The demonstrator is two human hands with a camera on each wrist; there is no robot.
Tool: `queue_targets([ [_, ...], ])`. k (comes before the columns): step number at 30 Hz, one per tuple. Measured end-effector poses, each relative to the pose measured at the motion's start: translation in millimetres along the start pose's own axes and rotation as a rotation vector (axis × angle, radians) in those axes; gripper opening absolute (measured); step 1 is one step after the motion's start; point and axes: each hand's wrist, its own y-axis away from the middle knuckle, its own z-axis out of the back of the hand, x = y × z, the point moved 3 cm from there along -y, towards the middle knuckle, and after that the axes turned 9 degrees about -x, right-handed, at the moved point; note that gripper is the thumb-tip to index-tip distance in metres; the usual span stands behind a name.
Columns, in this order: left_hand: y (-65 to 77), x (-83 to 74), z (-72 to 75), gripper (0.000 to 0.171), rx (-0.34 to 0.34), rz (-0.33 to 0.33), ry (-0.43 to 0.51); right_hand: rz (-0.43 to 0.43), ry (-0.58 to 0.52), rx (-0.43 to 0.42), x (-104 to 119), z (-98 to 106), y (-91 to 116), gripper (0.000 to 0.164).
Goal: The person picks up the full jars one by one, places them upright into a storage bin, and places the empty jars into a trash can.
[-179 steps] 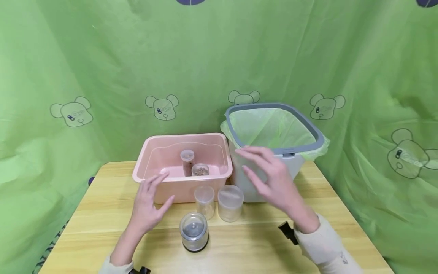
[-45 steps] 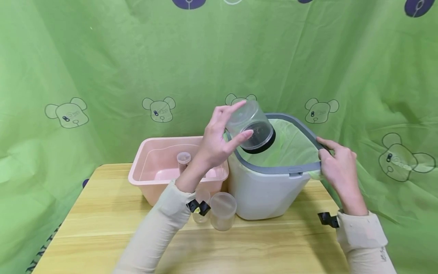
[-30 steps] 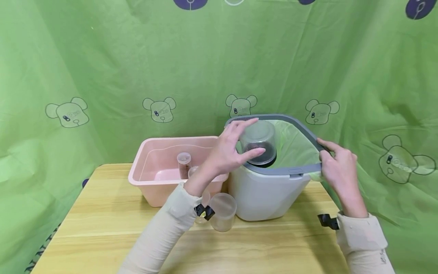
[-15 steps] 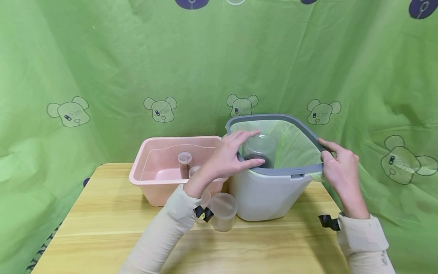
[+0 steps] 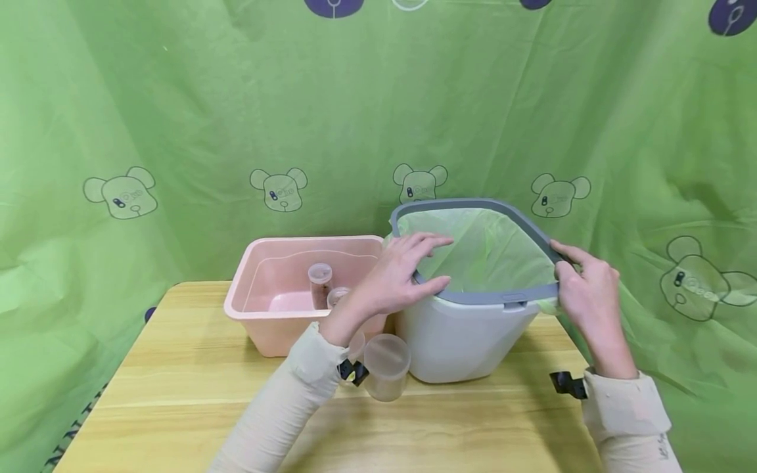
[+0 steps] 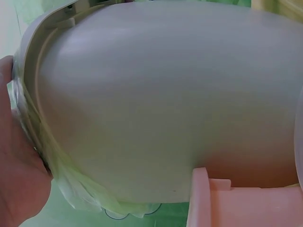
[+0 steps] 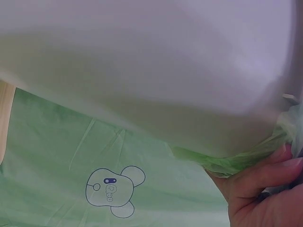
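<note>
The trash bin (image 5: 455,341) is pale with a grey rim (image 5: 479,295) and a light green liner bag (image 5: 491,253) inside. My left hand (image 5: 399,272) reaches over the rim's left side, fingers and thumb spread with nothing between them. On the other side, my right hand (image 5: 588,289) grips the rim at its right corner; in the right wrist view its fingers (image 7: 270,177) curl around the rim and bunched liner. No jar shows in the bin's mouth; the bin's floor is hidden behind its front wall.
Left of the bin stands a pink tub (image 5: 254,309) holding a lidded tube (image 5: 320,286) of brown bits and a small clear container (image 5: 337,295). A frosted cup (image 5: 387,368) is in front, beside another clear cup partly behind my left wrist. A green curtain (image 5: 331,98) hangs behind.
My left hand lifted the clear jar with the black end from the table, carried it over the bin and let go; it sank out of sight inside. My right hand took hold of the rim.
</note>
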Motion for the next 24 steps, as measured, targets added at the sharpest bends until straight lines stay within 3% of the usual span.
queue_targets([
  [8, 1.6, 0.0, -1.6, 0.063, -0.049, -0.021, 0.011, 0.005, 0.006, -0.013, 0.2, -0.7, -0.6, 0.054],
  [14, 5.9, 2.7, 2.5, 0.066, -0.059, 0.041, 0.114, 0.003, -0.002, -0.013, -0.2, 0.2, 0.2, 0.054],
  [18, 14.7, 6.6, 14.5, 0.068, -0.073, 0.087, 0.177, 0.002, -0.009, -0.011, 0.1, -0.5, 0.2, 0.053],
  [24, 40.2, 16.4, 32.0, 0.067, -0.116, 0.112, 0.128, 0.006, -0.022, -0.006, -0.7, -1.0, -0.1, 0.053],
])
